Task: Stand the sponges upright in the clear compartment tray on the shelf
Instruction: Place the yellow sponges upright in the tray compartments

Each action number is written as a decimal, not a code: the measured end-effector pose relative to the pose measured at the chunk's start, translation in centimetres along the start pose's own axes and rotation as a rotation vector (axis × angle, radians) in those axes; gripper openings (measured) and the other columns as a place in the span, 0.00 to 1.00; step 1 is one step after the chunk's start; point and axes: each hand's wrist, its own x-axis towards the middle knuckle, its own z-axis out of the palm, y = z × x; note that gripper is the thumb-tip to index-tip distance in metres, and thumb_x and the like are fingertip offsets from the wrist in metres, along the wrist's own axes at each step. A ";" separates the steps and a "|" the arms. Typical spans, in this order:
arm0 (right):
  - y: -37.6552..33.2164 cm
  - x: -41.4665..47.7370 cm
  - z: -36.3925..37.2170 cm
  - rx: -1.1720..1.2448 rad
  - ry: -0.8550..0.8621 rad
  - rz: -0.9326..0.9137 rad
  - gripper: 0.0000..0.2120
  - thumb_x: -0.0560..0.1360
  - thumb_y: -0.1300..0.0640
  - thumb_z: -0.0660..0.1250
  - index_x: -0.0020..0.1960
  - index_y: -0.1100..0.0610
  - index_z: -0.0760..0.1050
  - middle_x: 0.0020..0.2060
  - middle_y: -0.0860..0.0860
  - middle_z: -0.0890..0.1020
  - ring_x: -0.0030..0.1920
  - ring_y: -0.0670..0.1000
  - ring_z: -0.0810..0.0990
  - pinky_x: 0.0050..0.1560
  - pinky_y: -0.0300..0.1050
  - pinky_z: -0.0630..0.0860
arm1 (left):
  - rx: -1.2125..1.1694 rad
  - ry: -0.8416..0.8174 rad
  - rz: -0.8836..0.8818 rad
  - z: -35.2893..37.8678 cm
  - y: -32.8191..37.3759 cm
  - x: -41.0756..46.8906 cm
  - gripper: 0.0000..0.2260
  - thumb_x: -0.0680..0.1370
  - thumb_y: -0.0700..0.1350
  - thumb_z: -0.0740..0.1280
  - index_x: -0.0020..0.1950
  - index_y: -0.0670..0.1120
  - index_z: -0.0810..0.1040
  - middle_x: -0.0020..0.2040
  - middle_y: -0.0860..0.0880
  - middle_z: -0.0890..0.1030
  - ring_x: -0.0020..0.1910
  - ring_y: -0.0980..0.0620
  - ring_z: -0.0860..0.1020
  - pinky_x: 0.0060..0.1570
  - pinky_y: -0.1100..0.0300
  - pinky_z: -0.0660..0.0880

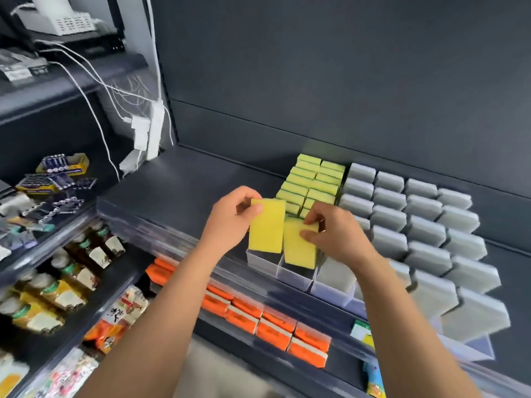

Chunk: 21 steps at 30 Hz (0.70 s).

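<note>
- Two yellow sponges stand on end at the front of the clear compartment tray [290,272]: the left sponge [267,225] is over the front-left compartment, and the right sponge [298,242] has its lower end dipped into the compartment next to it.
- The left hand [230,222] pinches the left sponge at its top corner, thumb on the front face and fingers behind; whether the sponge's bottom edge has reached the tray floor cannot be told.
- The right hand [333,234] grips the right sponge's upper right edge, fingertips [309,234] curled onto its face.
- Behind them, two rows of yellow-and-green sponges [310,182] already stand packed toward the back of the tray; rows of grey sponges [416,222] fill the lanes to the right.
- By my judgement the task is near its end, with these two the last to seat.
- Risk: the pinch at one corner gives little control, so the left sponge could swing or tip forward over the low front wall once released.
- Risk: soft foam may buckle or catch on the divider between compartments if pushed down askew, leaving it leaning.
- Risk: the right hand sits close to the standing rows, and a careless withdrawal could knock the nearest ones over.
- Below, orange packets [275,326] line the lower shelf, where a dropped sponge would likely land.
</note>
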 end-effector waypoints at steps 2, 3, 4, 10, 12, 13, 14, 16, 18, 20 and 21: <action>-0.3 -0.4 0.4 -0.053 0.028 0.007 0.07 0.70 0.58 0.72 0.43 0.53 0.74 0.37 0.42 0.74 0.36 0.44 0.71 0.35 0.37 0.65 | 0.014 -0.044 0.025 -0.1 -0.3 0.3 0.08 0.77 0.44 0.66 0.45 0.59 0.74 0.46 0.55 0.80 0.46 0.54 0.79 0.48 0.48 0.79; -0.5 -0.5 0.5 -0.081 0.046 0.012 0.07 0.70 0.58 0.72 0.43 0.53 0.74 0.38 0.44 0.74 0.37 0.45 0.71 0.37 0.38 0.64 | 0.023 -0.064 0.041 -0.1 -0.5 0.3 0.09 0.76 0.44 0.66 0.45 0.60 0.74 0.46 0.56 0.80 0.46 0.56 0.79 0.48 0.50 0.79; -0.7 -0.7 0.7 -0.106 0.060 0.023 0.07 0.69 0.58 0.72 0.42 0.53 0.74 0.39 0.45 0.74 0.39 0.46 0.71 0.38 0.38 0.64 | 0.035 -0.084 0.058 -0.2 -0.7 0.4 0.10 0.76 0.44 0.67 0.45 0.60 0.74 0.46 0.57 0.80 0.45 0.58 0.78 0.47 0.53 0.79; -1.4 -1.3 1.6 -0.226 0.068 0.081 0.09 0.68 0.58 0.74 0.41 0.57 0.74 0.42 0.50 0.74 0.43 0.52 0.73 0.42 0.44 0.69 | 0.135 -0.197 0.128 -0.9 -1.6 0.3 0.12 0.71 0.45 0.72 0.43 0.61 0.73 0.43 0.61 0.79 0.41 0.64 0.76 0.40 0.68 0.70; -1.2 -1.4 1.9 -0.313 0.050 0.067 0.09 0.67 0.56 0.74 0.40 0.57 0.74 0.42 0.50 0.75 0.45 0.51 0.70 0.43 0.43 0.67 | 0.196 -0.227 0.143 -0.9 -1.8 0.3 0.13 0.71 0.45 0.73 0.45 0.61 0.73 0.43 0.62 0.77 0.41 0.65 0.76 0.39 0.69 0.69; -1.1 -1.5 2.0 -0.345 0.044 0.067 0.10 0.67 0.55 0.75 0.39 0.56 0.74 0.42 0.50 0.76 0.45 0.50 0.69 0.43 0.42 0.67 | 0.229 -0.241 0.152 -0.8 -1.9 0.3 0.12 0.71 0.45 0.73 0.45 0.60 0.73 0.43 0.63 0.76 0.41 0.65 0.75 0.39 0.69 0.68; -1.0 -1.6 2.1 -0.364 0.044 0.069 0.10 0.67 0.55 0.75 0.39 0.56 0.74 0.43 0.50 0.77 0.46 0.50 0.69 0.43 0.43 0.67 | 0.262 -0.252 0.164 -0.6 -1.9 0.3 0.12 0.71 0.45 0.72 0.46 0.59 0.72 0.43 0.64 0.76 0.42 0.65 0.75 0.39 0.69 0.68; -0.8 -1.8 2.2 -0.383 0.055 0.071 0.11 0.67 0.54 0.75 0.40 0.55 0.74 0.43 0.50 0.78 0.46 0.52 0.70 0.43 0.43 0.67 | 0.323 -0.264 0.196 -0.2 -2.1 0.2 0.11 0.71 0.45 0.72 0.47 0.57 0.72 0.43 0.64 0.74 0.41 0.65 0.74 0.39 0.69 0.68; -0.6 -2.0 2.5 -0.400 0.080 0.059 0.12 0.67 0.54 0.75 0.45 0.56 0.75 0.44 0.50 0.79 0.46 0.53 0.71 0.42 0.43 0.66 | 0.381 -0.267 0.234 0.4 -2.4 0.1 0.11 0.72 0.45 0.71 0.48 0.55 0.72 0.43 0.63 0.73 0.40 0.64 0.73 0.38 0.70 0.68; -0.5 -2.1 2.7 -0.403 0.102 0.056 0.13 0.68 0.55 0.74 0.49 0.56 0.74 0.46 0.51 0.79 0.47 0.53 0.72 0.42 0.43 0.65 | 0.426 -0.262 0.254 1.0 -2.8 0.0 0.11 0.72 0.44 0.71 0.49 0.53 0.72 0.45 0.61 0.74 0.39 0.63 0.73 0.38 0.70 0.68; -0.5 -2.1 2.8 -0.397 0.113 0.062 0.14 0.69 0.56 0.74 0.51 0.56 0.74 0.47 0.51 0.79 0.48 0.54 0.72 0.42 0.43 0.66 | 0.441 -0.254 0.261 1.2 -2.9 0.0 0.10 0.72 0.44 0.71 0.50 0.52 0.72 0.47 0.60 0.74 0.38 0.62 0.73 0.38 0.68 0.69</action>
